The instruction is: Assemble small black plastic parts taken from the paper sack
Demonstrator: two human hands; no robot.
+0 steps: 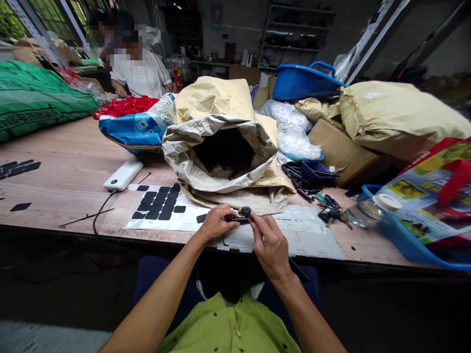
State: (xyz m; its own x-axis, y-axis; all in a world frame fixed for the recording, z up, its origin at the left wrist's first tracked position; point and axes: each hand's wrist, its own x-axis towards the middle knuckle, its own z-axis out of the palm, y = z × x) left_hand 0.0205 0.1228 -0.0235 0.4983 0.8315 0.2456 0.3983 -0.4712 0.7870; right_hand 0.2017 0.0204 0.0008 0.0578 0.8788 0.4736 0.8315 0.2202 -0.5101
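Wood-patterned and pale, the tabletop (73, 142) spread widest across my remote view. At its left edge lay a green sack (40, 98), and toward the middle a beige sack (180, 149) gaped toward the near edge, dark inside. I saw a blue tray (397, 240) overhanging the near right corner. Smaller again, a grey sheet (312, 238) and a white sheet (184, 224) bearing black patches (158, 202) lined the near edge. Above that edge, just before the beige sack, were the right hand (272, 245) and the left hand (217, 223). Left thumb and fingers were closed around a black rod (240, 220); right thumb and forefinger were pinched together on a round black knob (245, 211) beside it. Whether knob and rod were joined, I could not tell.
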